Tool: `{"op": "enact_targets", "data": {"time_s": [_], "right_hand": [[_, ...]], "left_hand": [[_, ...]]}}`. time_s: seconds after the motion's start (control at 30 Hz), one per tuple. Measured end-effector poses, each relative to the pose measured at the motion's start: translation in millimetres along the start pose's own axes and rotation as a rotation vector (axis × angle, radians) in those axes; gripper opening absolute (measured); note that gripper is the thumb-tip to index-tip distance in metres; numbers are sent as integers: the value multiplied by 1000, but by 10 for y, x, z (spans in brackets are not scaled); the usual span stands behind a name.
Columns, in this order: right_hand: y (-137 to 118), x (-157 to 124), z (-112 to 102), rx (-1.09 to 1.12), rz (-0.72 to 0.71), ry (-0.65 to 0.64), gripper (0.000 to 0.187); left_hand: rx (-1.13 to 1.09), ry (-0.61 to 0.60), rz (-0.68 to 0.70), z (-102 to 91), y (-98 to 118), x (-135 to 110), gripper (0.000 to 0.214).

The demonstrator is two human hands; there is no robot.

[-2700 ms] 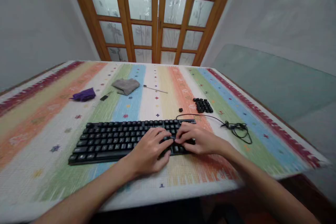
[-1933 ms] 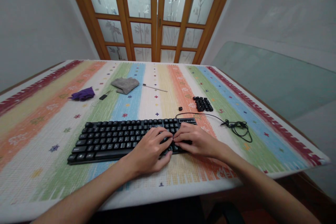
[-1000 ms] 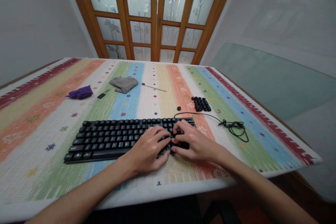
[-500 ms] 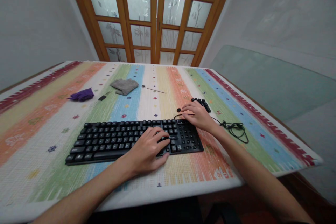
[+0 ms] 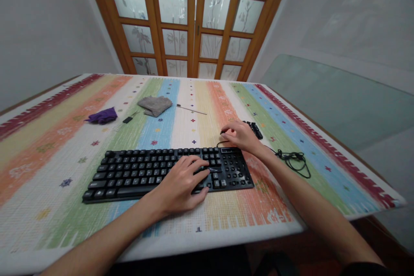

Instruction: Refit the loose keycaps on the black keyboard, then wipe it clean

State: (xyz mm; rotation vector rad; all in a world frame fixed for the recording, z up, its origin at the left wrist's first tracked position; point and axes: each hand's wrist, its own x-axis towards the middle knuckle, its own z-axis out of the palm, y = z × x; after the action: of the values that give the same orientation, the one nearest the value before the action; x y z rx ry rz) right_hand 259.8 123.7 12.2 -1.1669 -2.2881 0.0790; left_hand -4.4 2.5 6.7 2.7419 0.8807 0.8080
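A black keyboard lies across the near half of the striped tablecloth. My left hand rests palm down on its right-middle keys, fingers spread. Beyond the keyboard's far right corner, my right hand reaches down onto the cloth, fingers curled at a single loose black keycap. A cluster of loose black keycaps lies just right of that hand, partly hidden by it. Whether the fingers grip the keycap is unclear.
The keyboard's black cable is coiled to the right. Further back lie a grey cloth, a purple cloth, a small black tool and a thin rod. Wooden glazed doors stand behind the table.
My right hand has left the keyboard's right-hand keys and moved away to the loose keycaps behind it. My left hand has stayed on the keys.
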Motion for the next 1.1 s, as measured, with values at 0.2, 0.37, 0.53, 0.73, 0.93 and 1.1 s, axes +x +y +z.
{"op": "enact_targets", "data": {"time_s": [0.2, 0.37, 0.53, 0.73, 0.93, 1.1], "right_hand": [[-664, -310, -237, 333, -129, -119, 12], [-981, -593, -138, 422, -238, -214, 5], [-1021, -692, -41, 360, -287, -226, 4], [-1028, -712, -12, 321, -315, -216, 12], [-1045, -718, 10, 223, -376, -221, 15], [-1139, -720, -23, 29, -383, -243, 15]], "left_hand": [[4, 9, -12, -3, 5, -5, 31], [-16, 23, -22, 10, 7, -9, 33], [-17, 22, -20, 19, 5, -8, 31], [-19, 1, -11, 19, -3, -10, 34], [-22, -6, -2, 27, 0, -13, 36], [-27, -10, -9, 21, 8, -5, 39]]}}
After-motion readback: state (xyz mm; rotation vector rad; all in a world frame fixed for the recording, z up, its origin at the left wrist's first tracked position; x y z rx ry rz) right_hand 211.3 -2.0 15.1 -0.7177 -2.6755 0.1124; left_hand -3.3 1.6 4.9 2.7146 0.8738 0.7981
